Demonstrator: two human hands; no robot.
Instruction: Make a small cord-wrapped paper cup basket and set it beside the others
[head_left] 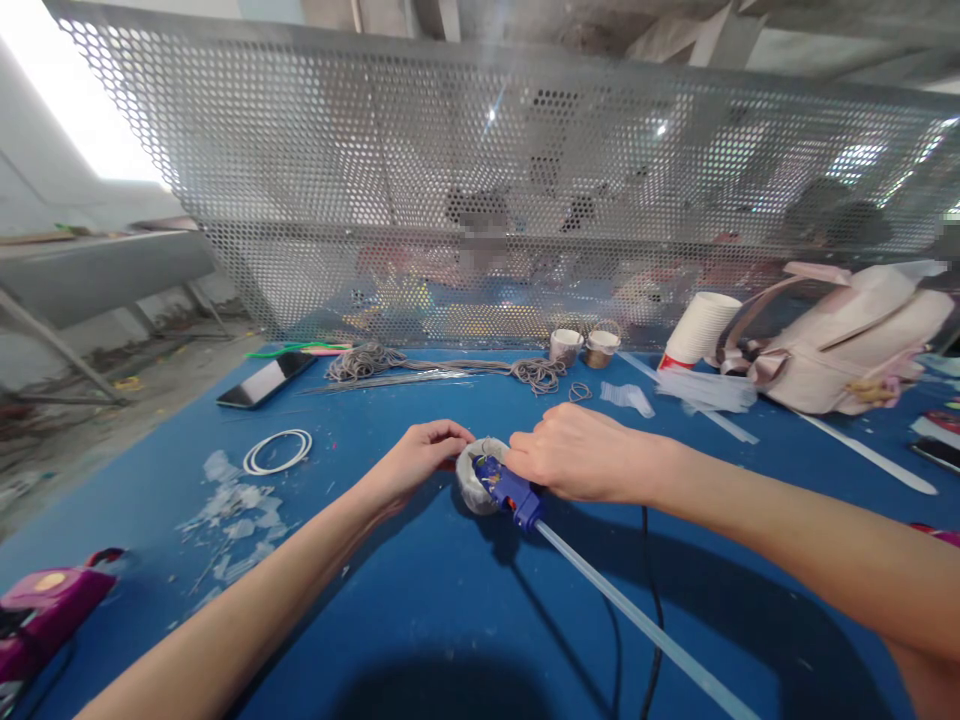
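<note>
Glue gun dipped into a small pale cup

The glue gun (517, 505), blue with a long translucent glue stick (637, 615) running out of its back, points into a small pale cup (474, 493) near the middle of the blue desk (420, 610). The right hand (577, 455) is wrapped around the gun's body from above. The left hand (431, 448) is closed on the cup's left side by the rim, its fingertips partly hidden.

The work looks partway along: the cup's body is formed, and the gun is loaded and in position. Whether glue is already laid inside cannot be told, since the nozzle and the cup's floor are covered. Much material appears unused. Bundled grey cord (365, 362) lies at the back of the desk, as do translucent strips (716, 392), beside stacked paper cups (701, 325). Two other small cups (565, 346) stand near the perforated screen (480, 290); how complete they are is unclear. Pale scraps (244, 525) lie to the left.
</note>
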